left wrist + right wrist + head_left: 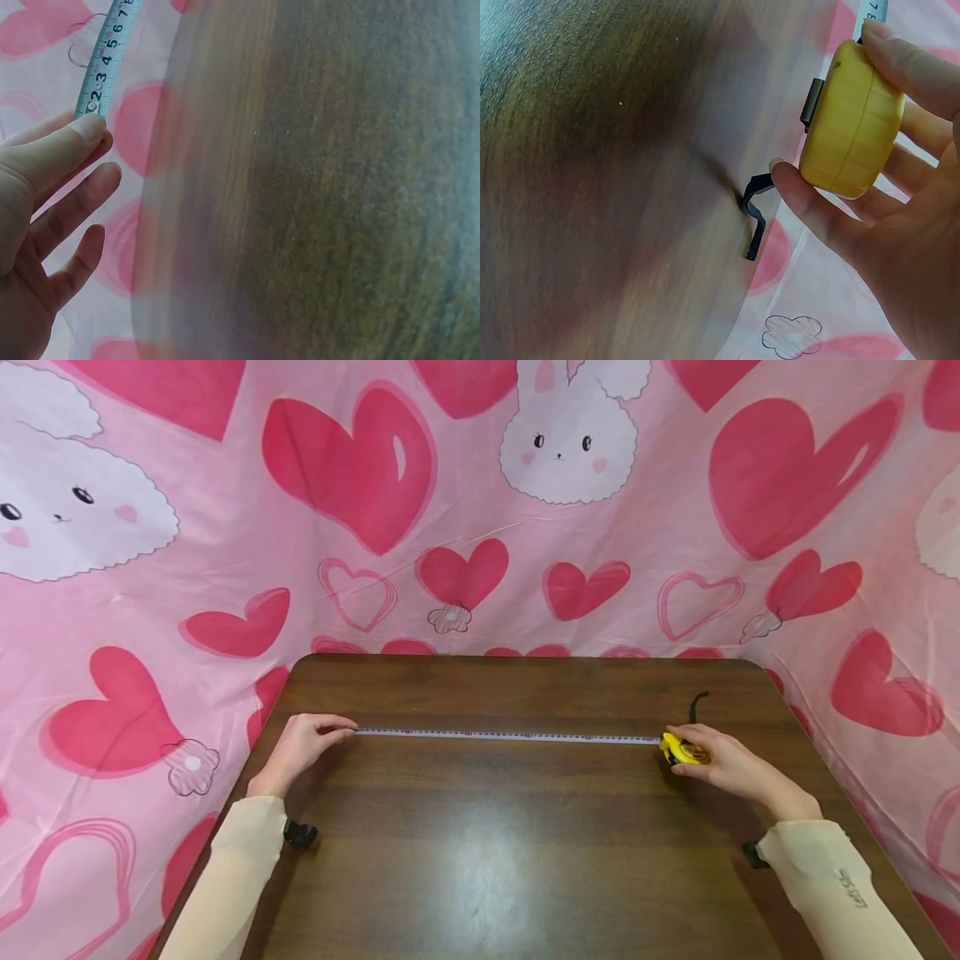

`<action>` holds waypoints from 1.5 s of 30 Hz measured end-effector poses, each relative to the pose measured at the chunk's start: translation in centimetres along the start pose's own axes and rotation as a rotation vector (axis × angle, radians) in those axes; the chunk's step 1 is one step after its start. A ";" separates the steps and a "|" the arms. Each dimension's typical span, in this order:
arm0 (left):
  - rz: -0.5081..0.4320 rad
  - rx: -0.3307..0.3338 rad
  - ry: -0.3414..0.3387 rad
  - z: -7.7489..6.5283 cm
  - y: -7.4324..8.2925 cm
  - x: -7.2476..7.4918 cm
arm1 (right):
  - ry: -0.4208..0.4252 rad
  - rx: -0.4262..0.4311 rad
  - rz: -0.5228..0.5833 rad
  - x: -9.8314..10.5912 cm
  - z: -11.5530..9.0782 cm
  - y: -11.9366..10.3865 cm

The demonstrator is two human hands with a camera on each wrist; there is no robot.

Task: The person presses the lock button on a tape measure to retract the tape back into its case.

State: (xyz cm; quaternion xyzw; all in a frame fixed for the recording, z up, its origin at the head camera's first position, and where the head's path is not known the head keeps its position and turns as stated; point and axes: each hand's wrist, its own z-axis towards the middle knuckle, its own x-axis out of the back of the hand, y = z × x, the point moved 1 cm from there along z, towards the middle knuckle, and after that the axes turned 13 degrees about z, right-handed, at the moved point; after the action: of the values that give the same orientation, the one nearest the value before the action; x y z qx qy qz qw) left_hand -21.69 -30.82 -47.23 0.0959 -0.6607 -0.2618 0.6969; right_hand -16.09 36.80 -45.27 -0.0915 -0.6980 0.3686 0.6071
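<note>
A yellow tape measure (684, 749) is gripped by my right hand (731, 764) at the right of the table. Its white blade (495, 735) runs straight across to the left, printed with black and red marks. My left hand (300, 747) pinches the blade's free end between thumb and forefinger. Seen from the left wrist, the blade (107, 67) shows low numbers close to the thumb, and the other fingers spread apart. In the right wrist view the yellow case (855, 124) sits between thumb and fingers, with a black strap (754, 214) hanging from it.
Under the hands lies a brown wooden table (480, 860) with rounded far corners. A pink cloth (480, 510) with hearts and rabbits hangs behind and along both sides. Black wrist cameras show at both cuffs of the pale sleeves (232, 860).
</note>
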 end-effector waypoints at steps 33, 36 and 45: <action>0.019 -0.045 0.006 0.2 1.4 -0.4 | -0.006 0.007 0.015 0.0 0.5 -0.7; 0.015 -0.050 0.011 0.2 1.5 -0.5 | -0.004 0.020 0.011 0.1 0.5 -0.7; 0.010 -0.037 0.001 0.2 1.7 -0.4 | -0.002 0.054 0.005 0.2 0.6 -0.6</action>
State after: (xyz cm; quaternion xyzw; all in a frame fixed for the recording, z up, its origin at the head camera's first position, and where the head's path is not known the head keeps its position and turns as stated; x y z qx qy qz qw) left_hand -21.46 -29.09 -46.75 0.0797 -0.6559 -0.2706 0.7002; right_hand -16.50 36.24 -44.68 -0.0763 -0.6883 0.3887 0.6078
